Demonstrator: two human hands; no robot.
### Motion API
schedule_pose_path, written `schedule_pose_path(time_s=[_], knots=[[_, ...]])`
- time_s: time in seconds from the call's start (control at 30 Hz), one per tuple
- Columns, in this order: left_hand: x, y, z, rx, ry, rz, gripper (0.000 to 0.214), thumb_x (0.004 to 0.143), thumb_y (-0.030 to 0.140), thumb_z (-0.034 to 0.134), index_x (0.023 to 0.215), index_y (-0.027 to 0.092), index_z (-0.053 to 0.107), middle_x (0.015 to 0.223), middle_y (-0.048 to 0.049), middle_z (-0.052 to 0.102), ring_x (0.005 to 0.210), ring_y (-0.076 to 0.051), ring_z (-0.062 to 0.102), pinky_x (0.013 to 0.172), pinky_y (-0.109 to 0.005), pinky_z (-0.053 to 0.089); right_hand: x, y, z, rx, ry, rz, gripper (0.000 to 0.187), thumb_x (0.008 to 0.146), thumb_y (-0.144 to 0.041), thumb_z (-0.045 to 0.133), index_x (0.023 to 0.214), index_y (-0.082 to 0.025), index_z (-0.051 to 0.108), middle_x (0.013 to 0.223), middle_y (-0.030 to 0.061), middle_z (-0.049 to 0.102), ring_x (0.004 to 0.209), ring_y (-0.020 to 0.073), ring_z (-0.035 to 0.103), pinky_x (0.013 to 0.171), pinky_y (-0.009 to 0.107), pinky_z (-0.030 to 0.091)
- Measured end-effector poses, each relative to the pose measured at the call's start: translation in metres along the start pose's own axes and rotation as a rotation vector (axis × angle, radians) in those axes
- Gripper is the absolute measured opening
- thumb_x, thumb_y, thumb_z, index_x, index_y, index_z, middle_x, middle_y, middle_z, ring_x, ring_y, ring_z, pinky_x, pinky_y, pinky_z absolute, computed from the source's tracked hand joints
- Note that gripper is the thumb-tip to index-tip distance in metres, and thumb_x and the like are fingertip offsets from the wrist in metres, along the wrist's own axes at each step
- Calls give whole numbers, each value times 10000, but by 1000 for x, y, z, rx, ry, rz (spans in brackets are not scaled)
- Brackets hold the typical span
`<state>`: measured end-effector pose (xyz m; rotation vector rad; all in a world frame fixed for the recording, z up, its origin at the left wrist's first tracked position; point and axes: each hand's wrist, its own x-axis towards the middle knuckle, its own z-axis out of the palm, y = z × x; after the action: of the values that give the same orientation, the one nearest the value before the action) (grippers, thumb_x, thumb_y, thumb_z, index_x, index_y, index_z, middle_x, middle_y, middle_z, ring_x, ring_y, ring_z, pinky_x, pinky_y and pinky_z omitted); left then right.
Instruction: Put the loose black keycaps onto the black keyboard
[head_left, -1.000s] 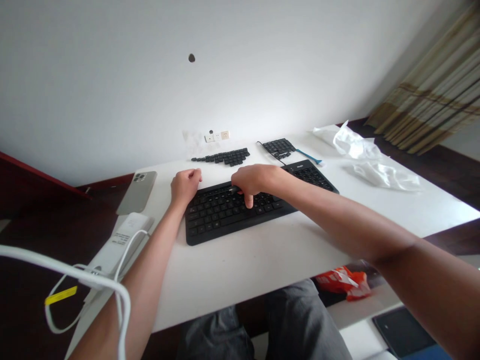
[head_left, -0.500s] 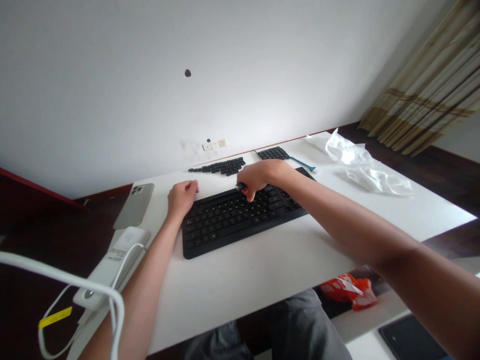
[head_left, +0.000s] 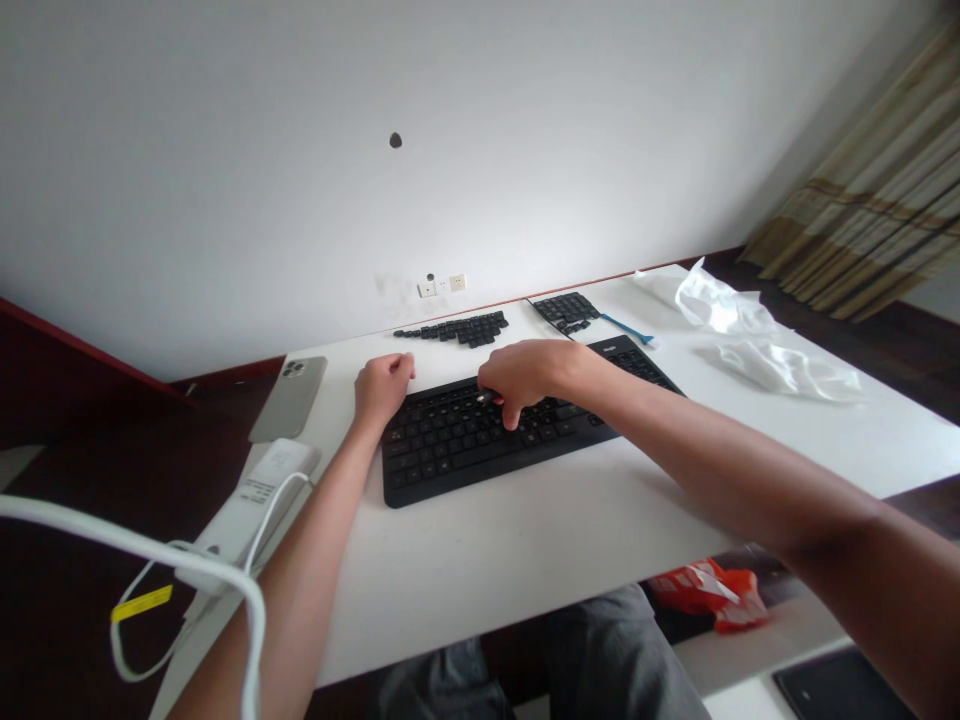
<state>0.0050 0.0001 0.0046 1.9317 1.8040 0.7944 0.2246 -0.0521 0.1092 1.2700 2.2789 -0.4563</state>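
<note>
A black keyboard [head_left: 480,457] lies across the white table, and some of its key positions look without caps. My right hand [head_left: 529,380] is over its upper middle, closed around a small dark tool with a pale metallic tip [head_left: 487,397] that points left, close to the keys. Whether the tip touches a key I cannot tell. At the keyboard's upper left corner rests my left hand [head_left: 383,388], its fingers curled in; what they hold, if anything, is hidden. Behind the keyboard lie a group of loose black keycaps [head_left: 469,328] and a second block of keycaps [head_left: 562,310].
A blue-handled brush [head_left: 628,328] lies at the back right, near crumpled clear plastic [head_left: 724,305]. Along the left edge are a phone [head_left: 291,400] and a white power strip [head_left: 247,510] with a cable [head_left: 150,545]. A red bag [head_left: 709,592] sits below the tabletop.
The camera view has shifted, so the table appears farther right. My right hand with the small tool sits slightly lower over the keys. My left hand stays at the keyboard's corner.
</note>
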Motion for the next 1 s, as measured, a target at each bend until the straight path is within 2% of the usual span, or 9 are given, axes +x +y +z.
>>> schedule_pose_path(time_s=[0.1,0.4,0.67,0.77,0.83,0.93,1.0], knots=[[0,0,0,-3,-2,7,396,893,483,464,631,229,618,623,-11,637,641,-198,566,648,-300,336,-3,-6,-1,-36,25,20,408,738,-383,870,1053,-136,792,988,133,743,884,301,692,690,358,444],[0,-1,2,3,2,10,401,901,471,460,630,229,631,646,-25,668,672,-212,591,656,-303,340,-1,-5,1,-46,25,-14,300,746,-359,847,977,-181,777,938,93,730,822,257,671,640,334,406],[0,0,2,4,4,8,394,902,459,460,624,228,618,641,-26,661,671,-210,587,654,-304,337,7,-2,3,-36,35,-48,358,699,-357,871,999,-187,775,938,93,735,855,291,681,657,353,411],[-1,0,1,7,4,8,393,902,456,461,625,228,623,644,-27,663,679,-213,593,659,-303,345,10,-2,3,-23,26,-64,379,670,-308,877,1017,-200,768,961,87,735,856,284,676,657,348,405],[-1,0,1,2,4,4,392,904,456,464,630,230,629,650,-25,666,681,-212,599,661,-303,350,13,2,2,-18,40,-94,373,660,-344,884,983,-207,756,935,78,731,836,273,664,647,340,391],[0,-1,2,-4,3,0,404,914,468,461,637,231,637,652,-24,669,677,-214,605,661,-307,352,20,17,1,53,137,-117,347,767,-498,797,944,-207,733,883,77,726,799,249,645,653,332,378],[1,-2,2,-3,7,-2,415,919,477,461,637,232,640,644,-25,667,671,-216,603,664,-309,350,29,29,3,87,334,-52,324,875,-475,680,1040,-200,720,941,102,737,830,246,649,683,330,380]])
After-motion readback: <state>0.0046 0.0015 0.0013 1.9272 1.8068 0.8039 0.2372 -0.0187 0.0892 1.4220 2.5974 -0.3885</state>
